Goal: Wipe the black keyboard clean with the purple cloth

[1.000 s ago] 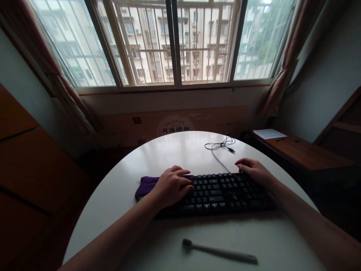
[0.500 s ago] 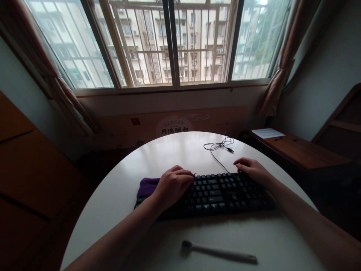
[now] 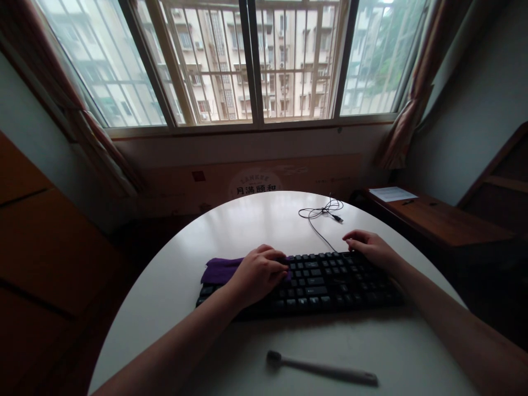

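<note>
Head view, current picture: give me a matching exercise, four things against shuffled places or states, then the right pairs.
1. purple cloth
2. toothbrush
3. cable
4. right hand

A. looped, beyond the keyboard
B. fingers bent, at the keyboard's far edge
C. partly under the left hand
D. lying on the keyboard's near side

Pairs: 1-C, 2-D, 3-A, 4-B

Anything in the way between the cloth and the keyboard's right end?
Only the right hand, at the back right corner of the keyboard. Nothing visible stands between it and the purple cloth. USB cable and toothbrush lie off the keys.
</note>
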Available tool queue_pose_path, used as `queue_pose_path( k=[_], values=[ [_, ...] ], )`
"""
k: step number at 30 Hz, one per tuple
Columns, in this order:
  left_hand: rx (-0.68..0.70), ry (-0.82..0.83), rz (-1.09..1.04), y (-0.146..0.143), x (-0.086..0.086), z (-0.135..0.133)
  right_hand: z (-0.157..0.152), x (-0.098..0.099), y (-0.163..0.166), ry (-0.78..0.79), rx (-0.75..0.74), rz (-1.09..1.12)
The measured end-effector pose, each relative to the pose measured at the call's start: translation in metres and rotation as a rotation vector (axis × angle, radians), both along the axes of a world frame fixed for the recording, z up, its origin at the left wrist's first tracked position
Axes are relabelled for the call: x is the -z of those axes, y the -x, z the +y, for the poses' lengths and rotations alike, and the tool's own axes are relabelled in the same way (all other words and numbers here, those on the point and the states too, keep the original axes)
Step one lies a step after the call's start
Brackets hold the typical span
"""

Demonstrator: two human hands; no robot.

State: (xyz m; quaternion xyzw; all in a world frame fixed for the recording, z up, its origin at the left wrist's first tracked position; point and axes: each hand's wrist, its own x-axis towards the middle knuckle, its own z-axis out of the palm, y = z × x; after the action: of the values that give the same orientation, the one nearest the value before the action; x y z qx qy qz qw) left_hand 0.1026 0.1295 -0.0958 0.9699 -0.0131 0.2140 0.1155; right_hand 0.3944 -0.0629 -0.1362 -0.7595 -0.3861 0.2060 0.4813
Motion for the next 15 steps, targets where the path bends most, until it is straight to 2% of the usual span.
queue_pose_path(
  k=[4,11,15],
  values=[
    [0.022,0.006,-0.006,0.0012,-0.0016,0.0005,0.0000,0.0003,-0.0005,0.004,-0.007,0.017],
    [-0.163,-0.046,0.035,0.0029,0.0020,-0.0020,-0.0006,0.0001,-0.0014,0.011,-0.002,0.018],
    [-0.143,-0.059,0.041,0.0019,0.0022,-0.0017,-0.0008,0.0018,-0.0025,0.008,-0.003,0.015]
  ],
)
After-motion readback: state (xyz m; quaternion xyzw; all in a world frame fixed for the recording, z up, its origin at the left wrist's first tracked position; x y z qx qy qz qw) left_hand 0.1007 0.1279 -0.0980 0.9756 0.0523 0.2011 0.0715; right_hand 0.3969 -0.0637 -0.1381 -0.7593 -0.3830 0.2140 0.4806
